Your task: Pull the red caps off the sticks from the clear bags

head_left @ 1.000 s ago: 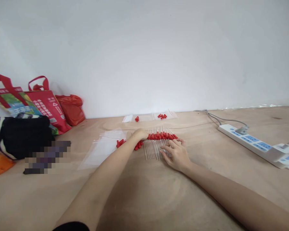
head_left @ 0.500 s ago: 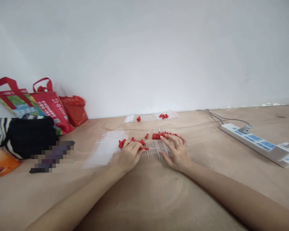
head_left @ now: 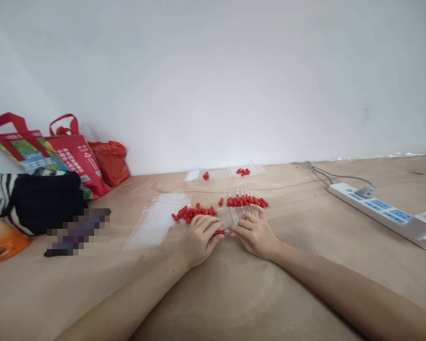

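Note:
A row of clear thin tubes [head_left: 238, 211] lies on the wooden surface, with red caps [head_left: 246, 201] lined along its far part. More loose red caps [head_left: 193, 211] lie just left of the tubes. My left hand [head_left: 200, 235] is curled and pinches a red cap [head_left: 219, 232] at the near end of the tubes. My right hand [head_left: 256, 233] rests beside it, fingers bent and pinching a clear tube end that meets the cap.
Clear plastic bags [head_left: 155, 218] lie left of the caps; two more with red caps [head_left: 242, 171] sit by the wall. A white power strip [head_left: 383, 214] with cable lies right. Red shopping bags [head_left: 71, 156], a black striped bag [head_left: 35, 201] and an orange item [head_left: 2, 241] stand left.
My left hand drew back from the far caps toward me, carrying a red cap. My right hand slid down to the near end of the tubes, meeting the left.

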The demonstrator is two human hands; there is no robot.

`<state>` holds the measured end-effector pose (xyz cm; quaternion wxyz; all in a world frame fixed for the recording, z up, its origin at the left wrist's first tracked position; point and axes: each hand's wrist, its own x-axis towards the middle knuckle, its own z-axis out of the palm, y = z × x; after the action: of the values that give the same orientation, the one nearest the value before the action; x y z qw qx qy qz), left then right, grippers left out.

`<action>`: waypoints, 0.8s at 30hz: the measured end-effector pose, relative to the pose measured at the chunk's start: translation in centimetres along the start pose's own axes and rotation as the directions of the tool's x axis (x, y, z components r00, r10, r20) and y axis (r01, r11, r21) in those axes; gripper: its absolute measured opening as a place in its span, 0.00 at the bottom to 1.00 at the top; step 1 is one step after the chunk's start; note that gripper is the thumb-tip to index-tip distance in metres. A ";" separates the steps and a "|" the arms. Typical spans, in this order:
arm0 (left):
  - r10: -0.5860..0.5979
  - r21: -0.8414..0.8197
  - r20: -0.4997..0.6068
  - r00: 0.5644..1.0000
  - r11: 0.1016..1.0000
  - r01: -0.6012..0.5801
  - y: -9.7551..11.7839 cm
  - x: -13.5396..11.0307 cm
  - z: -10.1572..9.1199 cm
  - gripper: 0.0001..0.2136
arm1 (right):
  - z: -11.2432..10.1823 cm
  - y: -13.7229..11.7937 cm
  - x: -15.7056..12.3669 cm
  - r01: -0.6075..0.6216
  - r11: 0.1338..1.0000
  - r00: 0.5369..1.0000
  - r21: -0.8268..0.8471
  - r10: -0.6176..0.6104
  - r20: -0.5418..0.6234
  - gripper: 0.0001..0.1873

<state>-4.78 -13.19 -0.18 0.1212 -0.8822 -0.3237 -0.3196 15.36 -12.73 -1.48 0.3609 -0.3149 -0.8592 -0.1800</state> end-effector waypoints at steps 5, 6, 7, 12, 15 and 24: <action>0.063 0.004 -0.014 0.998 0.998 -0.063 0.1 -0.2 -0.3 0.07 | -0.5 0.0 -0.1 0.070 0.997 0.998 0.023 -0.070 -0.006 0.11; 0.076 0.023 -0.015 0.997 0.997 -0.076 0.2 -0.3 -0.5 0.07 | -0.6 0.0 -0.2 0.081 0.996 0.997 0.024 -0.081 -0.008 0.11; 0.091 0.041 -0.011 0.996 0.995 -0.091 0.2 -0.3 -0.6 0.08 | -0.7 0.0 -0.3 0.091 0.996 0.996 0.025 -0.090 -0.014 0.11; 0.142 0.093 0.014 0.990 0.985 -0.143 0.6 -0.3 -1.4 0.09 | -0.9 0.0 -0.4 0.127 0.991 0.990 0.038 -0.125 -0.061 0.10; 0.164 0.089 -0.001 0.986 0.983 -0.163 0.7 -0.1 -1.2 0.10 | -0.9 -0.1 -0.4 0.121 0.991 0.991 0.047 -0.118 -0.065 0.10; 0.055 0.067 -0.117 0.992 0.997 -0.047 -1.1 -1.6 -2.0 0.08 | -1.2 2.1 -1.3 -0.054 0.998 0.989 0.038 0.058 -0.133 0.09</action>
<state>-7.41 -13.95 0.30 0.1764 -0.8653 -0.3032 -0.3580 18.13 -12.39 -1.45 0.4283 -0.3197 -0.8267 -0.1757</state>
